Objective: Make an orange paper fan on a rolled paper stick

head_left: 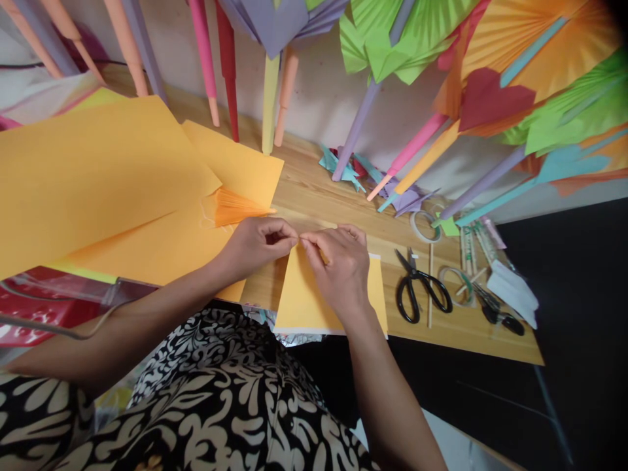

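My left hand (255,243) and my right hand (341,265) meet fingertip to fingertip over the table. Both are closed in a pinch; whatever lies between the fingers is too small to make out. Beneath my right hand lies a yellow-orange sheet of paper (307,297) with whitish strips along its edges. Just beyond my left wrist rests a pleated orange paper piece (235,208) on larger orange sheets (98,173). To the right of my right hand, black-handled scissors (416,284) lie with blades parted, beside a thin wooden stick (430,304).
Tape rolls (426,226), a smaller pair of scissors (500,314) and a crumpled white piece (513,291) lie at the right end of the wooden table (304,173). Paper flowers (392,39) on rolled stems lean along the wall. Folded paper scraps (341,167) sit beneath them.
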The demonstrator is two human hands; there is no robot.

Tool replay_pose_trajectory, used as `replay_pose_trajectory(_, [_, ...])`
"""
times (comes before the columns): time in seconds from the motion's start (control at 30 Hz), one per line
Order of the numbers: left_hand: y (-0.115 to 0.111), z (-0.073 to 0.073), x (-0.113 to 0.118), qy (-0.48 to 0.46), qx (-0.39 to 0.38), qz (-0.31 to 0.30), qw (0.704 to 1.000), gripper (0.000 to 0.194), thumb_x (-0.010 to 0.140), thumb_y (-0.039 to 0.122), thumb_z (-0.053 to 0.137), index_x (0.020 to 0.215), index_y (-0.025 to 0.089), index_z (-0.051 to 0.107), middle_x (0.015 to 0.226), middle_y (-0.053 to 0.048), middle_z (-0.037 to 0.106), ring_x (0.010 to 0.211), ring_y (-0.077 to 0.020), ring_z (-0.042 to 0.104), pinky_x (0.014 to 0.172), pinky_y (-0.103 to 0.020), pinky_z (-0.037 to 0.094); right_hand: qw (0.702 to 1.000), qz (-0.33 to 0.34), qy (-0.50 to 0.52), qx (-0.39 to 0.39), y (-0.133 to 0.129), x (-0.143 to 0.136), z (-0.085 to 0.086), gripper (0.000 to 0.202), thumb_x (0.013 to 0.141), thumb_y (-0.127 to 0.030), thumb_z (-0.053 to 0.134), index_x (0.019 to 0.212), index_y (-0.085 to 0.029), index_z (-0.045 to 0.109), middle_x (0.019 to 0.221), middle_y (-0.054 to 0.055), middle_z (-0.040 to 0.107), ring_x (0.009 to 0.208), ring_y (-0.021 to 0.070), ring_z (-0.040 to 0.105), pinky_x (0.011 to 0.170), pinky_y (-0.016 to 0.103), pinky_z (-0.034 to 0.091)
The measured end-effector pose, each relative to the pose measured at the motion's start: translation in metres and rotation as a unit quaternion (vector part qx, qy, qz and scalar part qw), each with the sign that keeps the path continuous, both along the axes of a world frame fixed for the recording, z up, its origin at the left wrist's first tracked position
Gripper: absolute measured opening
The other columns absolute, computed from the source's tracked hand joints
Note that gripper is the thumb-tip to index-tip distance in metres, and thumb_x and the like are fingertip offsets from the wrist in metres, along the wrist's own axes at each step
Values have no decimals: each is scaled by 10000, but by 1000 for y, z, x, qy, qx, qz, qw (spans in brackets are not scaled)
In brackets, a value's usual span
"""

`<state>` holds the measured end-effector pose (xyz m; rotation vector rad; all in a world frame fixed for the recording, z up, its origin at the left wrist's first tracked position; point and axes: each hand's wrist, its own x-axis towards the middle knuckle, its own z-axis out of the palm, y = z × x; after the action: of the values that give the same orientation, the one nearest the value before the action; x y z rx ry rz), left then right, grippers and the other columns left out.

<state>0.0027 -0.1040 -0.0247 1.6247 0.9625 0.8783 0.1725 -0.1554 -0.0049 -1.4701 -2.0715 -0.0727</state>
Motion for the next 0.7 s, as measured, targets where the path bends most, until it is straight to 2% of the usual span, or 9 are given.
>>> replay_pose_trajectory(0.5, [-1, -2, -1, 8, 2, 3, 1000, 184, 792, 315, 621, 733, 161, 703, 681, 7, 645, 633, -102, 532, 607, -231, 407, 997, 4, 77, -28, 1, -1, -3, 147, 971, -224, 562, 863, -237, 661, 814, -24, 740, 762, 153, 648, 887, 354, 405])
replay_pose_trajectory(0.7, [0, -3, 0, 0, 3, 4, 1000, 173, 790, 307, 627, 727, 161, 696, 663, 16, 628, 619, -95, 521, 593, -224, 401, 989, -15, 131, -68, 1, -1, -3, 136, 944, -210, 573, 854, -241, 670, 813, -25, 745, 781, 163, 660, 868, 354, 428])
